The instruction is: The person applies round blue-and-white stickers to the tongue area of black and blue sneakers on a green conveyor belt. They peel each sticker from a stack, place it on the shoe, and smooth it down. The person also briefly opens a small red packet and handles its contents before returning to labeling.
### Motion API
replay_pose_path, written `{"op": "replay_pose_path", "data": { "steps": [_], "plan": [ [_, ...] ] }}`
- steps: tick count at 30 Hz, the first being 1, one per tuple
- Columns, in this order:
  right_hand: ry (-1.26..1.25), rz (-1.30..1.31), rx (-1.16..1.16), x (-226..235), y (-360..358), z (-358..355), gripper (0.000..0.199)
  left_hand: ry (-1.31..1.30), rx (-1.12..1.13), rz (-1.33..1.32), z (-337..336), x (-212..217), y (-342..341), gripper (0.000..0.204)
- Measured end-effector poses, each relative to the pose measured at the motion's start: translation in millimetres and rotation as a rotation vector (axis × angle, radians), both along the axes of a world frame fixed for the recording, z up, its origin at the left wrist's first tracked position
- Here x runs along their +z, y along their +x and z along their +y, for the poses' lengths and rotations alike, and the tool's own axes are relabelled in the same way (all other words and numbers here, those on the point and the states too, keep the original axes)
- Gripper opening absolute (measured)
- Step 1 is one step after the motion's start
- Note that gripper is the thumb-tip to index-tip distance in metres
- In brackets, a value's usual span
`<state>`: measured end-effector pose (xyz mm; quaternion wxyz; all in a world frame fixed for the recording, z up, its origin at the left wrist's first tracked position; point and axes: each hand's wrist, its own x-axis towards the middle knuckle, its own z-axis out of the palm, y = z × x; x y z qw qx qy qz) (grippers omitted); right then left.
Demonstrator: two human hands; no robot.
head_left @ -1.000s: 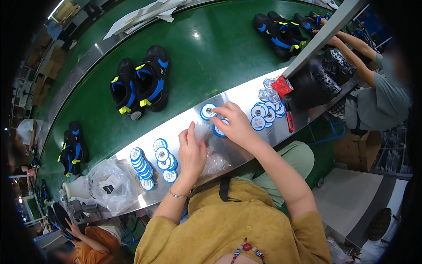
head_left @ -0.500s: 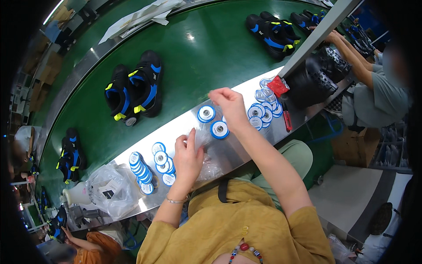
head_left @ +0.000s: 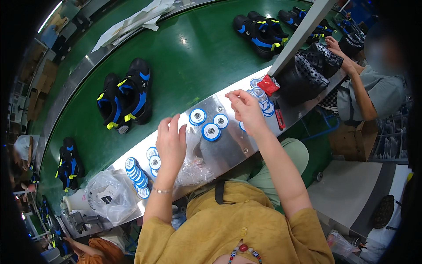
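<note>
My left hand [head_left: 171, 143] hovers over the metal ledge with thumb and fingers apart, and nothing shows in it. To its right lie three round blue-and-white tags, among them one at the front [head_left: 211, 132]. My right hand [head_left: 249, 114] is raised beyond them with thumb and fingertips pinched; whatever they hold is too small to make out. Below the three tags sits crumpled clear plastic [head_left: 195, 171]. A fanned row of round tags [head_left: 137, 175] lies left of my left hand, and a smaller group [head_left: 154, 162] is partly hidden by it. More tags [head_left: 266, 105] lie beyond my right hand.
Pairs of black-and-blue shoes [head_left: 125, 94] stand on the green surface [head_left: 189, 66]. A red packet [head_left: 268, 85] and red-handled tool [head_left: 280, 119] lie at right, beside black boots [head_left: 303, 77] and a grey post [head_left: 299, 39]. A clear bag [head_left: 112, 196] sits left. Co-workers sit at both sides.
My left hand has moved left and up, away from the clear plastic. My right hand has shifted right and slightly down, uncovering a third tag. The view has shifted a little.
</note>
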<state>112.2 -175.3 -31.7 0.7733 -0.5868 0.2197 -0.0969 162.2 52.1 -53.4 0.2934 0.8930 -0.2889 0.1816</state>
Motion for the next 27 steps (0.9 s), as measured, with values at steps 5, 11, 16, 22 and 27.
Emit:
{"op": "replay_pose_path", "data": {
  "steps": [5,11,16,22,27],
  "plan": [
    [-0.121,0.033,0.048,-10,-3,4,0.011,0.235,-0.061,0.326,-32,-20,46,0.031],
    [-0.076,0.064,0.053,-13,-12,-5,0.006,0.197,-0.104,0.525,-44,-35,65,0.033],
    [-0.045,0.040,0.152,-12,-13,0,0.009,0.024,-0.122,0.809,-44,-22,67,0.027],
    [-0.257,0.047,0.196,-37,-7,4,0.012,-0.057,-0.198,0.655,-40,-30,68,0.020],
    [-0.485,0.022,0.187,-46,-6,6,0.016,-0.090,-0.205,0.774,-43,-19,62,0.019]
  ]
}}
